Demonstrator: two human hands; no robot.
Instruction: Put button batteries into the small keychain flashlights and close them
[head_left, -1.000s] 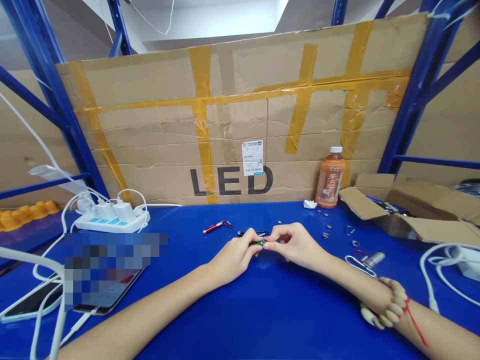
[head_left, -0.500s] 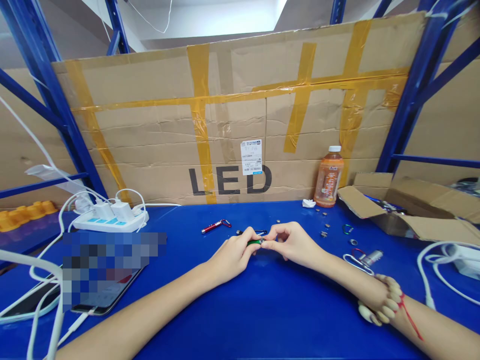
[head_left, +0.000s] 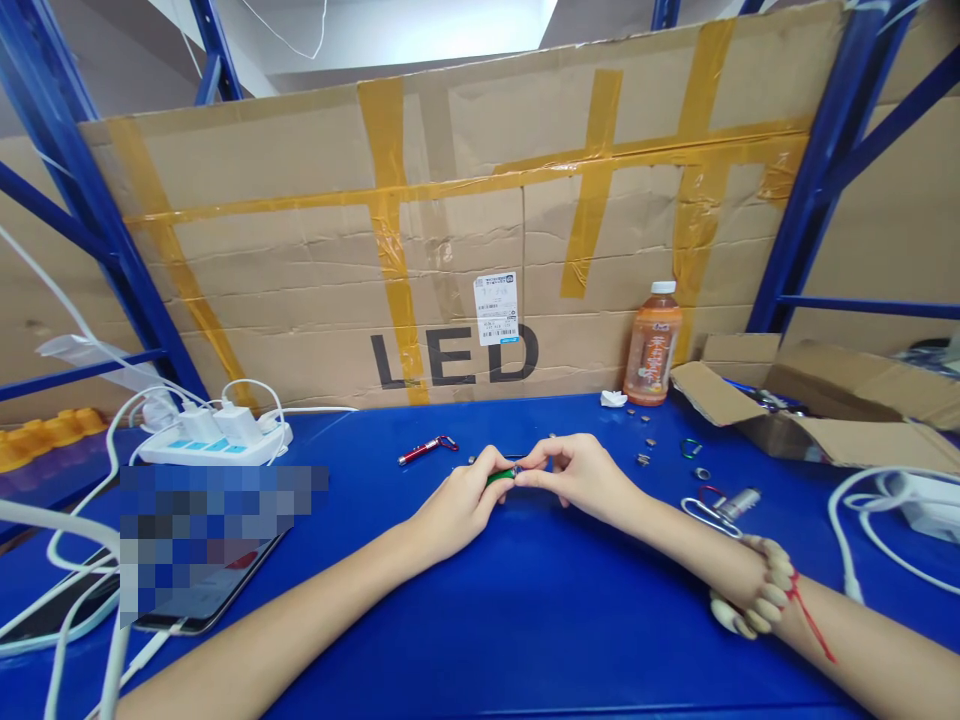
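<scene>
My left hand (head_left: 459, 512) is closed around a small green tube (head_left: 500, 477), which looks like a mini keychain flashlight. Only part of its green body shows between the thumb and fingers. At the tube's silver end, the thumb and forefinger of my right hand (head_left: 576, 468) are pinched together; fingertips cover most of that end. A red mini flashlight (head_left: 420, 450) with a red carabiner lies beyond my left hand. Beside my right forearm rests a silver flashlight piece (head_left: 741, 503), near a silver carabiner (head_left: 709, 517). Behind my hands a dark thin item is mostly hidden.
Several small metal parts and a green carabiner (head_left: 690, 448) lie at the right, before a drink bottle (head_left: 652, 345). An open cardboard box (head_left: 787, 435) stands farther right. At left are a white power strip (head_left: 214, 445), cables and a phone (head_left: 217, 600). Cardboard closes the back.
The whole view has shifted slightly. Both hands stay together at the green tube, and its silver end is more covered by my fingertips now.
</scene>
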